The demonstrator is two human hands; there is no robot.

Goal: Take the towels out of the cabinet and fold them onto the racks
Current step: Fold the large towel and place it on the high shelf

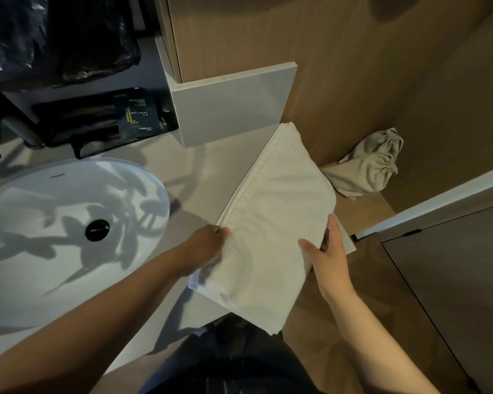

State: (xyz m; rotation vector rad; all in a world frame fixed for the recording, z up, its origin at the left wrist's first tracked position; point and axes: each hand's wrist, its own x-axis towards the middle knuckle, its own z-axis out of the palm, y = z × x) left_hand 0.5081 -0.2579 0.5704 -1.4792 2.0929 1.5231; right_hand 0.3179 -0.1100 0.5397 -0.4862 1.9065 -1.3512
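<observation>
A folded white towel (273, 211) lies slanted across the countertop's right end, its near part hanging past the counter edge. My left hand (204, 248) grips the towel's left edge, fingers curled into the layers. My right hand (329, 248) holds the right edge, thumb on top and fingers along the side. No rack is in view.
A white oval sink (54, 237) with a black drain (97, 230) fills the left. A dark tray with black sachets (137, 116) sits behind it. Beige drawstring bags (367, 169) lie on a wooden shelf at right. A grey panel (234, 103) stands behind the towel.
</observation>
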